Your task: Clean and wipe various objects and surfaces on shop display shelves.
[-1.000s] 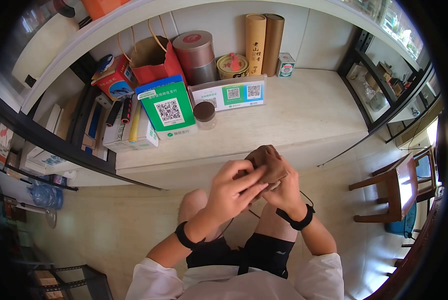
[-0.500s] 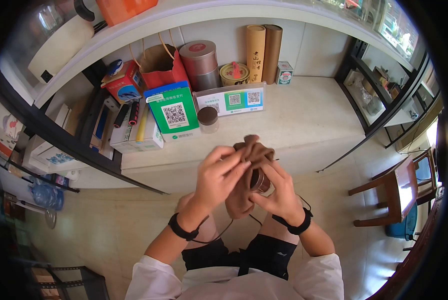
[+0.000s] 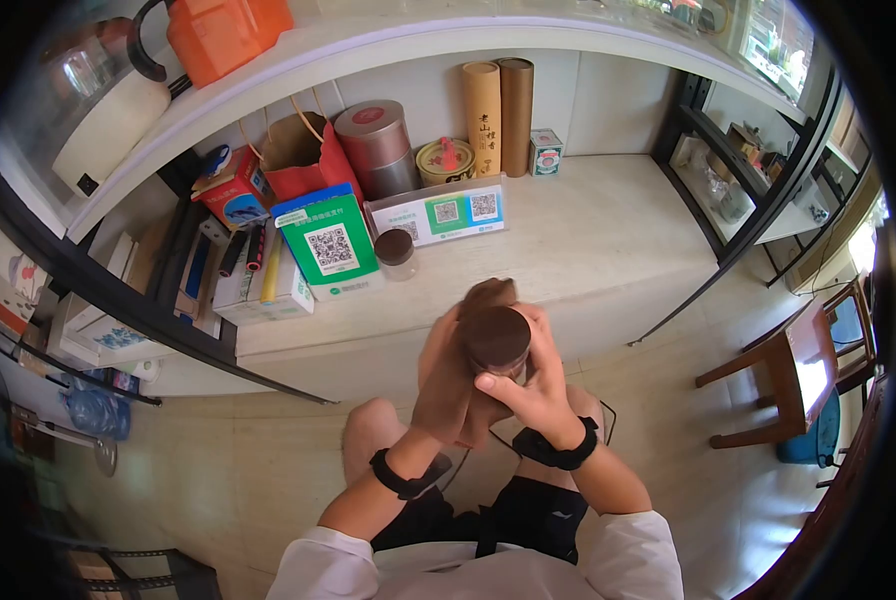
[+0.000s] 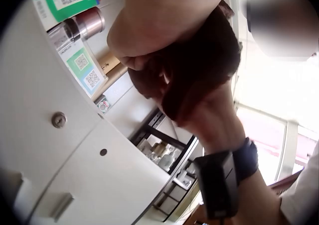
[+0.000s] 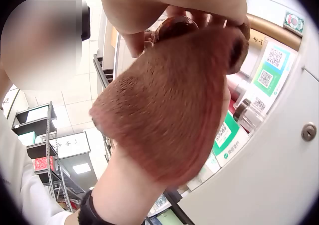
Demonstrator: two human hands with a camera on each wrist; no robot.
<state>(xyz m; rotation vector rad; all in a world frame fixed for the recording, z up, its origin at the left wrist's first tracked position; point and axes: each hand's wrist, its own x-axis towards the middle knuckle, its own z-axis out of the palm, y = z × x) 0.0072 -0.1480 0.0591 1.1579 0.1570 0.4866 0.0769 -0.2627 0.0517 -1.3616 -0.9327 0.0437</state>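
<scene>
In the head view, my right hand [image 3: 540,390] grips a small clear jar with a dark brown lid [image 3: 498,338], its thumb along the near side. Against the jar's left side, my left hand [image 3: 434,352] holds a brown cloth [image 3: 442,402] that wraps partly round it. Much of the left hand's fingers is hidden by the cloth and jar. The right wrist view shows the cloth [image 5: 164,105] hanging wide below the fingers, with the jar's round glass end [image 5: 177,28] above it. A similar lidded jar [image 3: 396,254] stands on the counter.
Beyond the hands is a pale counter [image 3: 598,230]. On it stand a green QR code sign [image 3: 330,245], a clear QR stand [image 3: 448,212], a red paper bag [image 3: 313,165], tins and two tall tubes [image 3: 483,120]. A wooden stool [image 3: 793,370] is at the right.
The cloth was bunched over the jar between both hands; now the jar's lid shows on top and the cloth lies at its left side. The left hand has shifted behind the cloth.
</scene>
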